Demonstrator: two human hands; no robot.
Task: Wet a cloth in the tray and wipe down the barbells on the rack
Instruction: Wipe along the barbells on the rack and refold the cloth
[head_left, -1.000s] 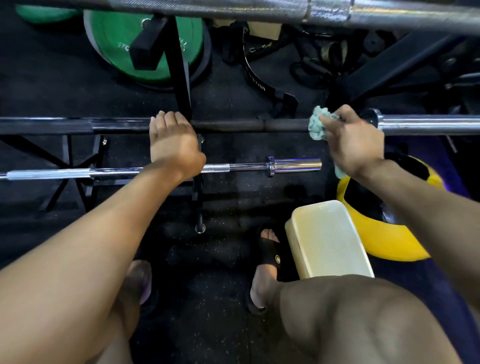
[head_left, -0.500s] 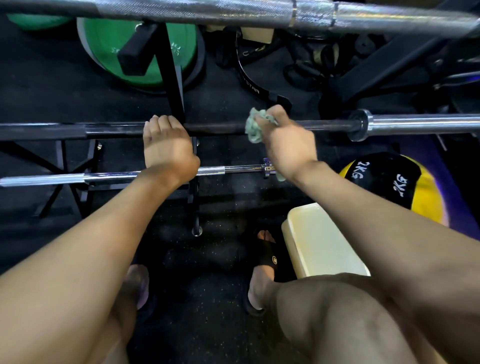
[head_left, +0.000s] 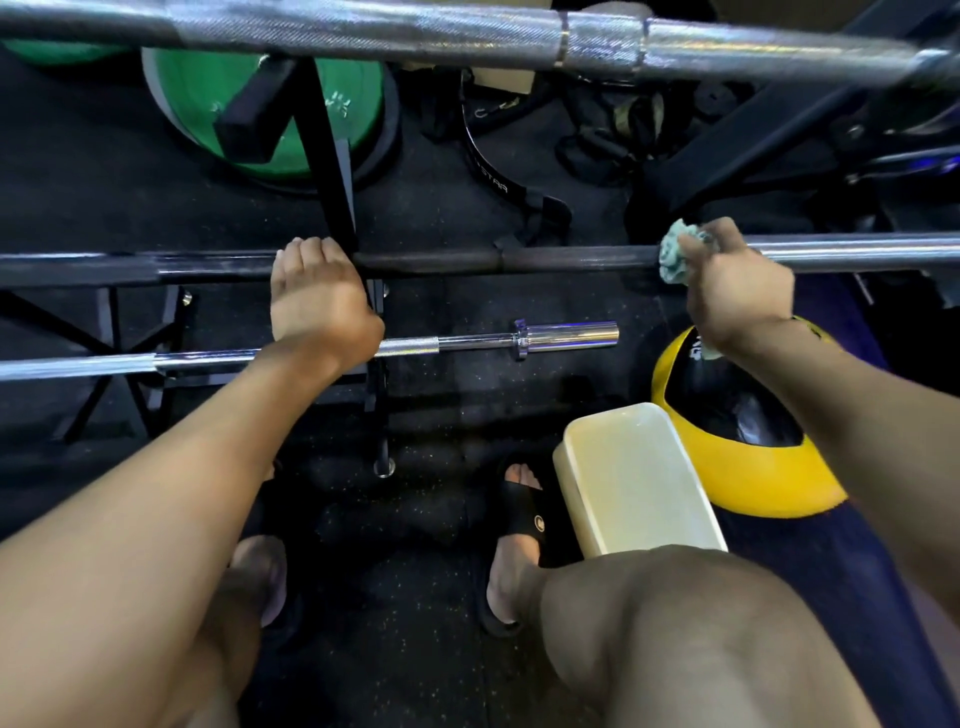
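A dark barbell (head_left: 571, 257) lies across the middle of the black rack (head_left: 332, 171). My right hand (head_left: 735, 288) grips a pale green cloth (head_left: 674, 252) wrapped against this bar near its right collar. My left hand (head_left: 317, 301) rests over the same bar beside the rack upright, fingers draped over it. A chrome barbell (head_left: 467, 36) runs across the top, and a shorter chrome bar (head_left: 561, 336) lies lower down. The cream tray (head_left: 634, 478) stands on the floor by my right knee.
A yellow and black medicine ball (head_left: 748, 467) sits right of the tray. A green weight plate (head_left: 270, 109) and black straps (head_left: 519, 176) lie on the dark rubber floor behind the rack. My sandalled feet (head_left: 519, 525) stand in front of the rack base.
My right hand slid the cloth left along the dark bar towards the middle, then back right to the collar. My left hand stayed on the bar.
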